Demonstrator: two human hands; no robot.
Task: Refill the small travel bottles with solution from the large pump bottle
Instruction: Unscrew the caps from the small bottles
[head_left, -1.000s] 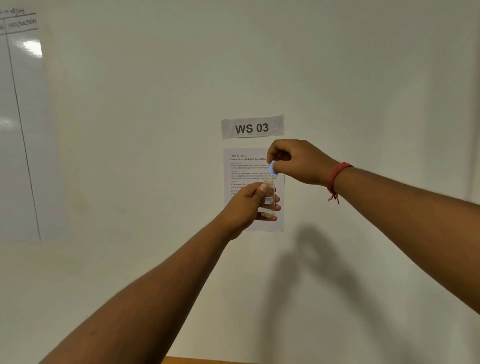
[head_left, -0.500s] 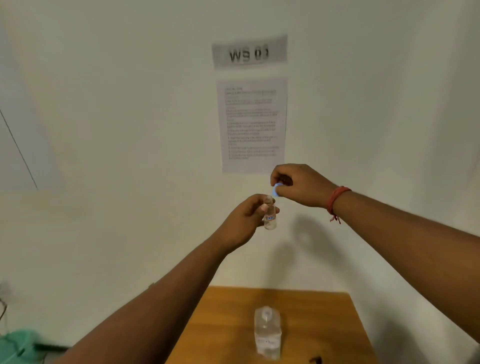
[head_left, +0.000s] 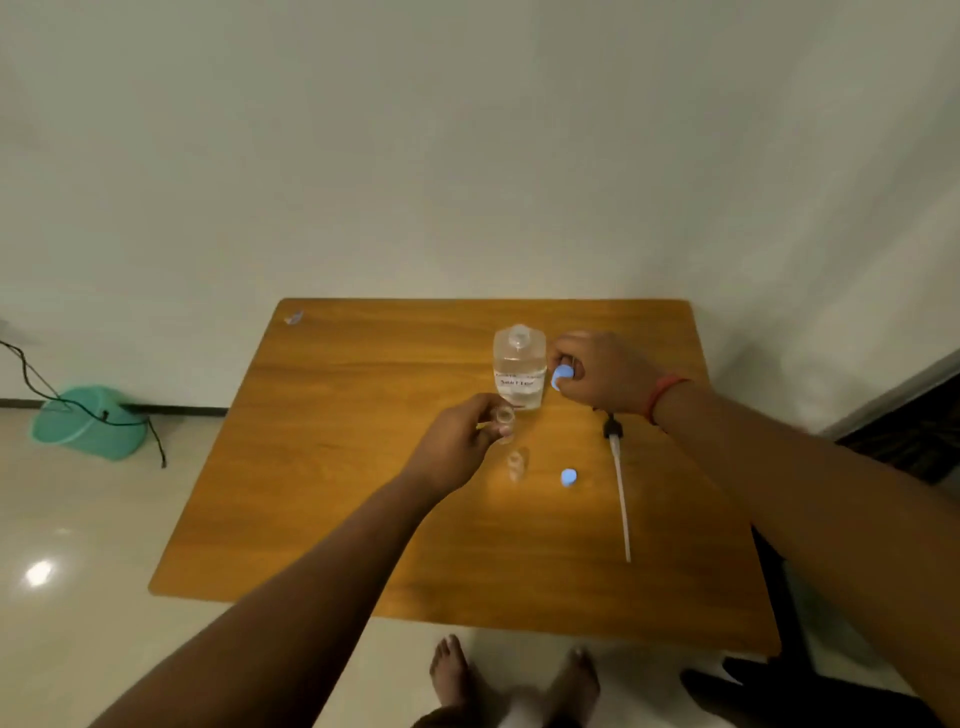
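My left hand (head_left: 457, 441) grips a small clear travel bottle (head_left: 504, 422) with its mouth uncovered, above the wooden table (head_left: 332, 467). My right hand (head_left: 602, 371) pinches a blue cap (head_left: 562, 375) just right of the large clear bottle (head_left: 519, 366), which stands with its pump removed. The pump head with its long white tube (head_left: 621, 488) lies on the table at the right. A second small clear bottle (head_left: 517, 464) stands uncapped below my left hand, and another blue cap (head_left: 569, 477) rests beside it.
A small scrap (head_left: 293, 318) lies at the table's far left corner. A green bucket (head_left: 85, 421) with a black cable sits on the floor at the left. My bare feet (head_left: 514, 675) show under the near edge. A dark chair base (head_left: 779, 670) stands at the right.
The view has tilted from the wall sign down to the table. Both hands came down with the bottle and cap, and the cap has drawn away to the right of the bottle.
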